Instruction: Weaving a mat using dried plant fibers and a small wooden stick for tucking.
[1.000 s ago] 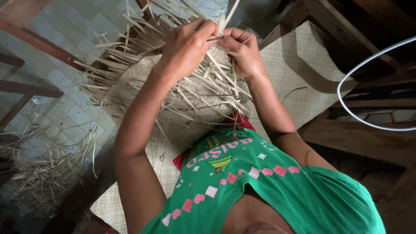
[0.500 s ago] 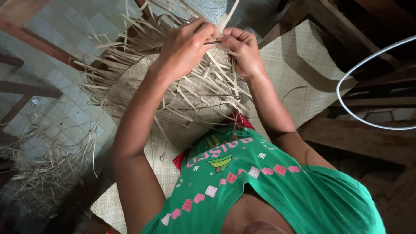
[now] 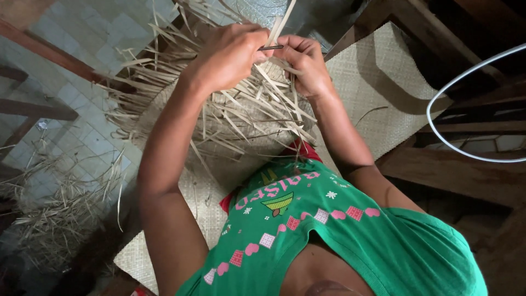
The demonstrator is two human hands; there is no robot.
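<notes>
Up near the top centre of the frame, a thin dark needle-like tool [image 3: 271,47] is pinched between the fingertips of both hands, lying roughly level across the small gap between them. The left hand [image 3: 230,55] is closed around its end of the tool, fingers curled downward, and a pale flat strip [image 3: 280,24] rises between the two hands toward the top edge. The right hand [image 3: 304,63] is likewise closed, thumb and forefinger gripped on the tool's other end — whether the strip is also held by it cannot be told.

Just beneath the hands, a half-woven straw piece [image 3: 241,118] is seen, rounded in its woven part and bristling with loose pale strips that fan out to the left and downward. It is rested on a finely woven mat [image 3: 378,82] that is spread from the upper right to the lower left of the frame. A green shirt [image 3: 339,241] with pink and white patterning fills the lower right. At the lower left, a heap of loose dry straw [image 3: 60,219] is lain on a pale tiled floor [image 3: 82,82] — well apart from the hands. At the right edge, a thin white hoop [image 3: 438,134] is seen against dark wooden boards [image 3: 438,175].
</notes>
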